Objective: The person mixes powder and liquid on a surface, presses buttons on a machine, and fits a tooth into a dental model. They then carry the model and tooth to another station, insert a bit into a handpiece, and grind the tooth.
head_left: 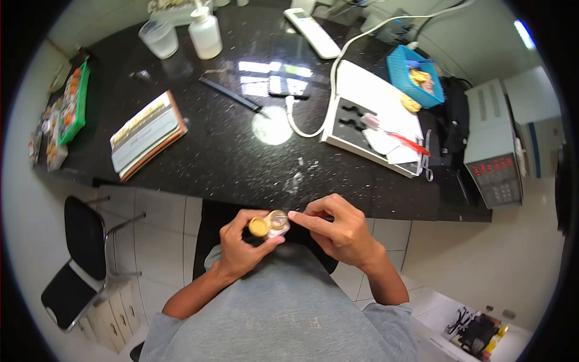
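Just in front of the table's near edge, my left hand point(242, 244) is closed around a small pale jar point(277, 229) with a gold rim. Its mouth faces up, and a round gold lid point(259, 227) sits beside that mouth within the same grip. From the other side, my right hand point(338, 229) reaches in with its index finger stretched to the rim and the other fingers curled. A thin light sliver shows at that fingertip, over the mouth of the jar; I cannot tell what it is.
On the black speckled table point(235, 163) lie a notebook point(148, 136), a dark pen point(232, 96) and a white box point(368, 145) with scissors point(429, 157). Behind are a white bottle point(205, 37), a plastic cup point(160, 39), a remote point(312, 33), a cable point(333, 78) and a blue basket point(401, 81).
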`<control>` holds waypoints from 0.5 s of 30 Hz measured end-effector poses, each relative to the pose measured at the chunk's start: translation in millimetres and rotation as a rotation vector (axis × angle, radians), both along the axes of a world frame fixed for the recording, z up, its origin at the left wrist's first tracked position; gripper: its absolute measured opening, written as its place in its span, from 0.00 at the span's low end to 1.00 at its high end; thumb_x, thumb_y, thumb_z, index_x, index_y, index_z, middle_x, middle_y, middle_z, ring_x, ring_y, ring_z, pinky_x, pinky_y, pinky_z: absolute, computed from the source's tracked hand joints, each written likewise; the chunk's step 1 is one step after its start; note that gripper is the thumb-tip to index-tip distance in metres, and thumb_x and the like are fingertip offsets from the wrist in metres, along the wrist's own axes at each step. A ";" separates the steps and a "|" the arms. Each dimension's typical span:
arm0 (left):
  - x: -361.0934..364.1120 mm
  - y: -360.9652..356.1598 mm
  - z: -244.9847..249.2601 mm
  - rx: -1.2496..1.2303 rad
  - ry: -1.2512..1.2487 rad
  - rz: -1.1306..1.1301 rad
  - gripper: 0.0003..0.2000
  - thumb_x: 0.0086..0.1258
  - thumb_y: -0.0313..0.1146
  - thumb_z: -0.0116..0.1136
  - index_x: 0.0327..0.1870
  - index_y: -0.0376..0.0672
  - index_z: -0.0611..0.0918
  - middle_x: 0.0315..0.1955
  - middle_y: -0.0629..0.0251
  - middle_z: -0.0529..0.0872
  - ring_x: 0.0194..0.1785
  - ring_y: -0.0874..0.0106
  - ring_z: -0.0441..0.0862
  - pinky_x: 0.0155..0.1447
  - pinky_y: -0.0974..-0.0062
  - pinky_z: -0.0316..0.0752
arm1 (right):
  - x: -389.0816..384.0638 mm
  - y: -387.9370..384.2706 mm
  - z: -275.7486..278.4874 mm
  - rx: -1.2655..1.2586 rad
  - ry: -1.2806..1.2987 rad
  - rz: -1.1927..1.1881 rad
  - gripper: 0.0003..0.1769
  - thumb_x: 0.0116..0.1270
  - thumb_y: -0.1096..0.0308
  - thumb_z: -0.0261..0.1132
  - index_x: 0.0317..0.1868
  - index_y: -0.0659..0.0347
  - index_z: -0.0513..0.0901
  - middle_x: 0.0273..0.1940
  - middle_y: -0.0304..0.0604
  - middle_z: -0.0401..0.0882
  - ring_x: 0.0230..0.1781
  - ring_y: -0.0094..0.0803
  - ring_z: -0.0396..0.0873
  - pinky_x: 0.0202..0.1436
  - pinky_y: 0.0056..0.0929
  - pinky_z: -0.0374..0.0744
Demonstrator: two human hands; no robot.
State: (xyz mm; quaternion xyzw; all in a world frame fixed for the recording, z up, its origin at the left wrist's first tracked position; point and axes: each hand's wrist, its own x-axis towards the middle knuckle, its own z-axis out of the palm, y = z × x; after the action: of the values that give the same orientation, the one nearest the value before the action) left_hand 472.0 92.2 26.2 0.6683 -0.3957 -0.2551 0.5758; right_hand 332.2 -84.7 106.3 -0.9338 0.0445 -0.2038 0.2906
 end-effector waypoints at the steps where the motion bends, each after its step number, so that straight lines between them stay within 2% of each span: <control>1: -0.5 1.4 -2.0 -0.023 -0.011 -0.004 0.26 0.53 0.34 0.81 0.50 0.37 0.79 0.42 0.57 0.89 0.46 0.70 0.88 0.50 0.75 0.83 | -2.3 -0.8 1.2 -0.021 -0.003 -0.024 0.24 0.51 0.81 0.71 0.52 0.55 0.87 0.36 0.37 0.79 0.33 0.29 0.78 0.36 0.27 0.80; 4: -2.1 2.8 -0.4 -0.138 -0.035 -0.054 0.28 0.54 0.32 0.80 0.53 0.36 0.76 0.46 0.53 0.88 0.49 0.67 0.88 0.53 0.74 0.83 | -6.9 2.1 0.8 0.071 -0.128 -0.096 0.27 0.52 0.83 0.69 0.55 0.55 0.86 0.38 0.39 0.80 0.34 0.31 0.79 0.34 0.28 0.80; 7: -2.5 2.0 -4.2 -0.204 0.009 -0.085 0.27 0.56 0.30 0.79 0.54 0.35 0.75 0.49 0.48 0.87 0.53 0.64 0.87 0.56 0.71 0.83 | -7.1 16.5 -6.4 0.175 -0.071 0.013 0.27 0.51 0.84 0.70 0.53 0.54 0.88 0.38 0.40 0.81 0.35 0.29 0.80 0.36 0.25 0.81; 10: -3.0 0.9 -5.0 -0.266 0.032 -0.123 0.27 0.58 0.29 0.77 0.55 0.35 0.73 0.52 0.43 0.85 0.55 0.61 0.86 0.59 0.68 0.82 | -9.8 19.0 -4.2 0.217 -0.146 -0.058 0.27 0.51 0.84 0.70 0.53 0.54 0.88 0.39 0.40 0.81 0.35 0.29 0.80 0.36 0.26 0.81; 12: -6.2 -0.8 1.1 -0.294 0.025 -0.138 0.27 0.59 0.29 0.76 0.55 0.35 0.73 0.52 0.43 0.85 0.55 0.60 0.86 0.59 0.68 0.82 | -9.7 19.6 -2.2 0.243 -0.198 -0.102 0.27 0.52 0.84 0.70 0.54 0.53 0.88 0.39 0.40 0.82 0.35 0.30 0.80 0.36 0.27 0.81; 15: -6.8 -0.6 4.8 -0.303 0.010 -0.164 0.26 0.61 0.29 0.74 0.57 0.36 0.72 0.54 0.42 0.84 0.57 0.58 0.85 0.61 0.66 0.81 | -7.4 14.2 0.6 0.235 -0.137 -0.024 0.23 0.53 0.83 0.69 0.50 0.57 0.88 0.39 0.43 0.83 0.36 0.34 0.81 0.38 0.31 0.82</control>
State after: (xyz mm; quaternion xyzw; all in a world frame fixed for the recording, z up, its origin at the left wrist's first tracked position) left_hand 465.2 91.6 30.9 0.5382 -0.4800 -0.2418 0.6492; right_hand 324.8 -70.5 106.9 -0.8766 0.0595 -0.2639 0.3980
